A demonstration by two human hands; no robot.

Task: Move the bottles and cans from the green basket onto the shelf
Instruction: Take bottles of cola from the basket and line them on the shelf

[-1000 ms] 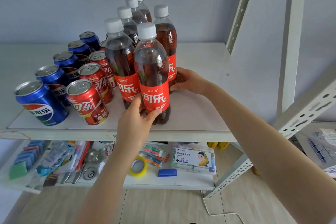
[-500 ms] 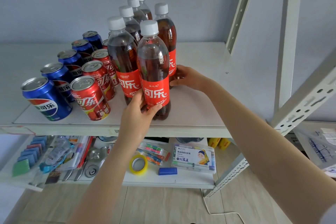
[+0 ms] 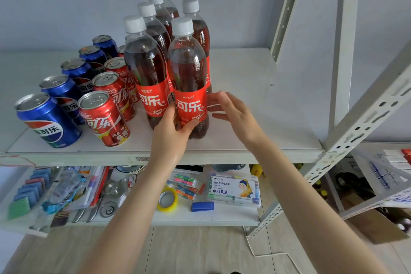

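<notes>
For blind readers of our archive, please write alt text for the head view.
A person's left hand grips the front cola bottle on a white shelf, the open right hand beside it. Other cola bottles stand behind; red cans and blue cans stand in rows to their left.

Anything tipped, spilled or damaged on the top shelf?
Nothing stands out. Bottles and cans stand upright in rows on the shelf, no spill visible. The left hand grips the front bottle; the right hand is open beside it.
</notes>
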